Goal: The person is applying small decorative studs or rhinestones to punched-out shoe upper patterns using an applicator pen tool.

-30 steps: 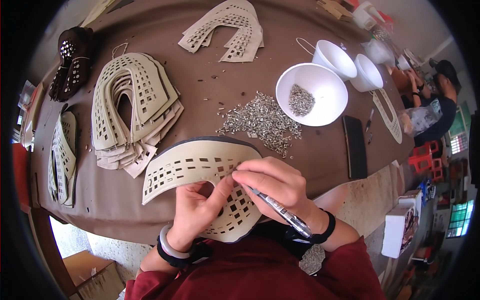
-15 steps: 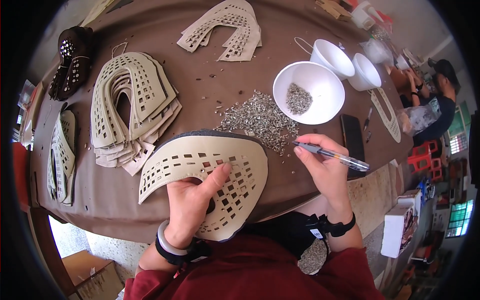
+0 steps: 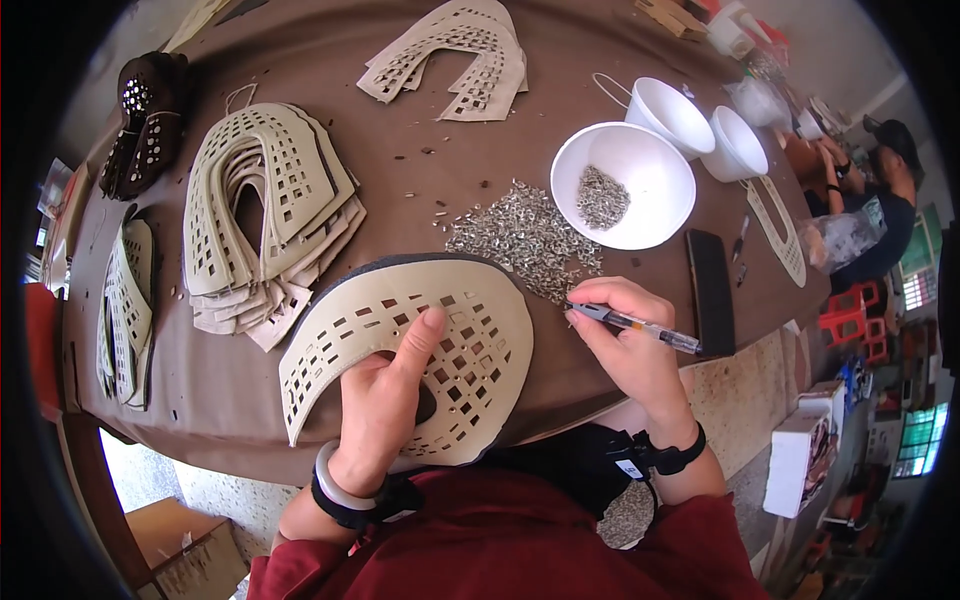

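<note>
My left hand [image 3: 385, 405] grips a cream perforated shoe upper [image 3: 492, 330], its thumb on top and its fingers hidden beneath. The curved piece has rows of square cut-outs, several with small metal bits in them, and a dark edge along its far rim. In my right hand [image 3: 630, 335] is a clear-barrelled pen [image 3: 645, 328], pinched with its tip pointing left. A tiny thing may sit at the fingertips, too small to tell. Just beyond that hand lies a heap of small metal rivets [image 3: 525, 238]. More rivets lie in a white bowl [image 3: 660, 205] behind it.
Two more white bowls [image 3: 672, 115] stand at the back right. A black phone [image 3: 710, 290] lies right of my right hand. Stacked cream uppers [image 3: 240, 200] sit at left, others [image 3: 455, 55] at the back. A brown cloth [image 3: 400, 215] covers the table. Another person [image 3: 875, 215] sits far right.
My right hand has moved a little left with the pen, closer to the shoe upper. The upper has tilted slightly in my left hand, and its thumb has shifted left and up.
</note>
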